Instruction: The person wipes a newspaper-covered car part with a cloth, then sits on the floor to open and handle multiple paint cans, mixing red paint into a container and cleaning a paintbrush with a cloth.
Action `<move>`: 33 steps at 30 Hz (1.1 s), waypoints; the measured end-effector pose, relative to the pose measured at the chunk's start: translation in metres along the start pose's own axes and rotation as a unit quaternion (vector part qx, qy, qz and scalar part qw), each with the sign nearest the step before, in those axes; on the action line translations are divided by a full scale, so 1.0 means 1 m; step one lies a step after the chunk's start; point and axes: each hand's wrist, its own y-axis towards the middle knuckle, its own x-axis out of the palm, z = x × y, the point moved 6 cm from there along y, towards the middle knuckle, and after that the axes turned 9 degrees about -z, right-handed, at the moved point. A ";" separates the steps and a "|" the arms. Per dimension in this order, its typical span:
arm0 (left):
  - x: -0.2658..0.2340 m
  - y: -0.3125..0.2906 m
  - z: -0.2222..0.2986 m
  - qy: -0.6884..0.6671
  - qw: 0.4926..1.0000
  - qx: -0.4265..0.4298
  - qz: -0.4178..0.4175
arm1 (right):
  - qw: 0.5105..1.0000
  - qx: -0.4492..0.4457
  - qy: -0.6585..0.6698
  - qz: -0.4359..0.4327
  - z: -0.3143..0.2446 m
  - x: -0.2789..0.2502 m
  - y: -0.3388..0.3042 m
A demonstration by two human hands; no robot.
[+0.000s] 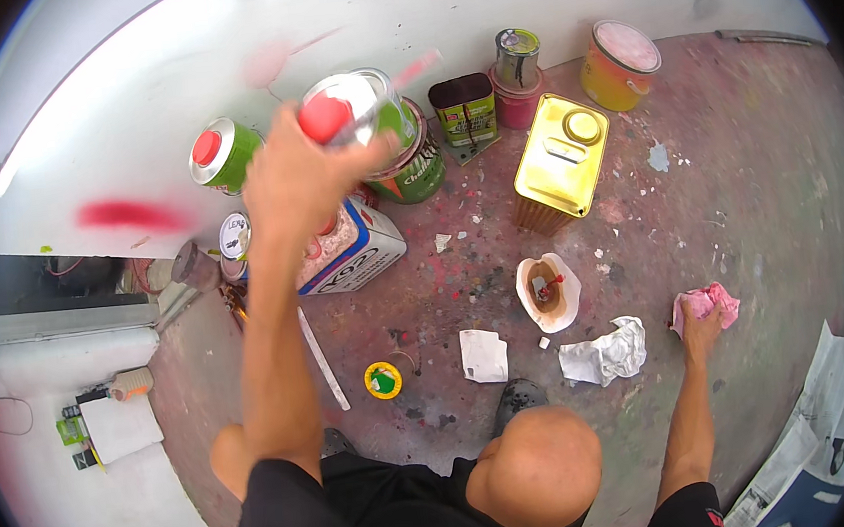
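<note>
My left hand (pixel 305 168), blurred, reaches over the cluster of tins. A thin pale stick (pixel 396 83) with a pink end sticks out from between its fingers. Just past them is the red cap (pixel 325 118) of a white-topped tin (pixel 359 88); I cannot tell whether the fingers touch this cap. Far to the right, my right hand (pixel 705 324) is closed on a crumpled pink cloth (pixel 716 300) lying on the floor. Beneath my left forearm stands a white-and-blue rectangular can (pixel 366 253), partly hidden. A green tin (pixel 229 158) with a red cap stands left of the hand.
A tall gold can (pixel 558 156) and a white cup (pixel 550 297) with brown residue stand mid-floor. Behind are a dark-topped green tin (pixel 465 114) and a yellow-orange bucket (pixel 621 65). Paper pieces (pixel 485 355), crumpled paper (pixel 606 353) and a yellow-rimmed lid (pixel 383 380) lie nearer.
</note>
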 end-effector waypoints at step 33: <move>0.268 -0.220 0.083 -0.691 0.520 -0.030 -0.501 | 0.755 0.012 0.655 -0.020 -0.042 -0.051 -0.077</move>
